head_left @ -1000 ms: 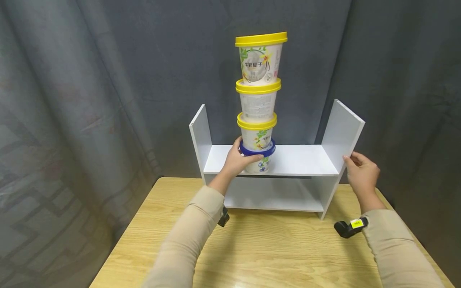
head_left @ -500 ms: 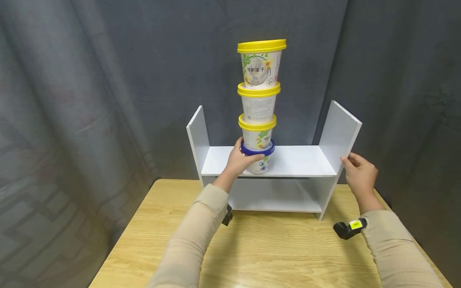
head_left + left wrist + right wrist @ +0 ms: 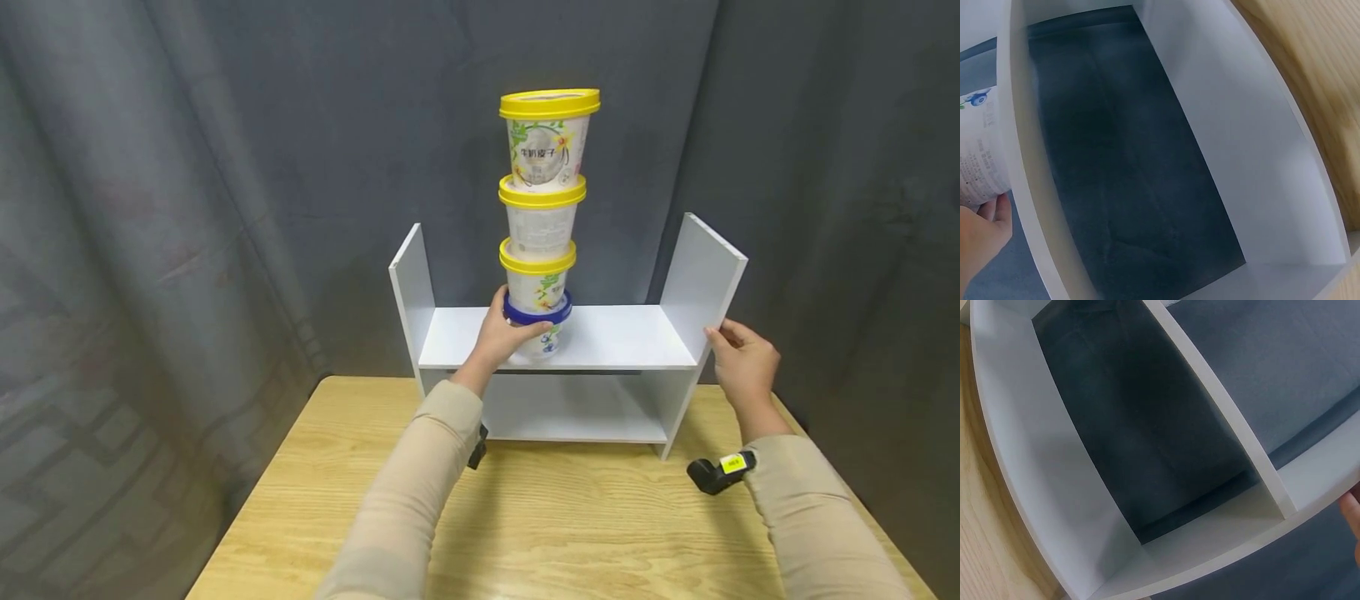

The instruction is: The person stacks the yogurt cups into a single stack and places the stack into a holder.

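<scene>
My left hand point(image 3: 504, 337) grips the blue-lidded tub point(image 3: 551, 340) at the bottom of a stack, thumb across its front. Above it in the head view stand a lower yellow-lidded tub point(image 3: 536, 287), a middle one point(image 3: 540, 229) and a top one point(image 3: 550, 154). This column is slightly uneven and stands over the upper board of a white shelf point(image 3: 622, 333). Whether its base touches the board is hard to tell. With thumb and fingers, my right hand point(image 3: 748, 362) pinches the front edge of the shelf's right side panel point(image 3: 705, 279). The left wrist view shows the bottom tub point(image 3: 982, 150) only partly.
The shelf stands on a wooden table point(image 3: 585, 517), its lower board point(image 3: 570, 408) beneath the upper one. Its left side panel point(image 3: 412, 287) rises left of the stack. Grey curtains point(image 3: 337, 167) hang behind and at both sides.
The stack has shifted slightly back and to the right over the upper board, still held by my left hand. My right hand keeps its place on the side panel. The head view has moved a little.
</scene>
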Demonstrator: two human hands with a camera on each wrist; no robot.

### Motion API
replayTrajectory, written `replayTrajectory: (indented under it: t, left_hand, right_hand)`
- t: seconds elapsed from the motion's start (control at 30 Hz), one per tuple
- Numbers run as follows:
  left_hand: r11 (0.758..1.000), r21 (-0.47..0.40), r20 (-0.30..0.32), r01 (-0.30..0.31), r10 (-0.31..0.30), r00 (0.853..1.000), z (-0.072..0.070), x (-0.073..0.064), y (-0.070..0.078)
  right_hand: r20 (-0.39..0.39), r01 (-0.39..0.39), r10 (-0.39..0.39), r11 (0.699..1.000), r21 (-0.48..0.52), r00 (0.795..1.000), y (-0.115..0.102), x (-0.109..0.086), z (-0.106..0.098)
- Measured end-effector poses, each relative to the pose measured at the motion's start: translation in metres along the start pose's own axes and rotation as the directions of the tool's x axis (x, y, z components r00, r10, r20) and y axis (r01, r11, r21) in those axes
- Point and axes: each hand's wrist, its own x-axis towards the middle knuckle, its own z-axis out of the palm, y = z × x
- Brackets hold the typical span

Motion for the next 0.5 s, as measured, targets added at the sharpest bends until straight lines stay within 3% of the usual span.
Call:
replayTrajectory:
  t: [0.33,0.5]
  left_hand:
    - [0.999,0.033,0.016,0.013,-0.013,1.0,-0.001,0.0005,0.0015]
    - [0.995,0.082,0.01,0.064,-0.065,0.998,-0.0021,-0.0006,0.0045]
  right_hand:
    - [0.008,0.001,-0.001,1.0,-0.01,1.0,-0.0011,0.0036,0.0002]
    - [0.026,-0.023,0.024,0.999,-0.03,0.999,-0.0032,0.0072,0.0002]
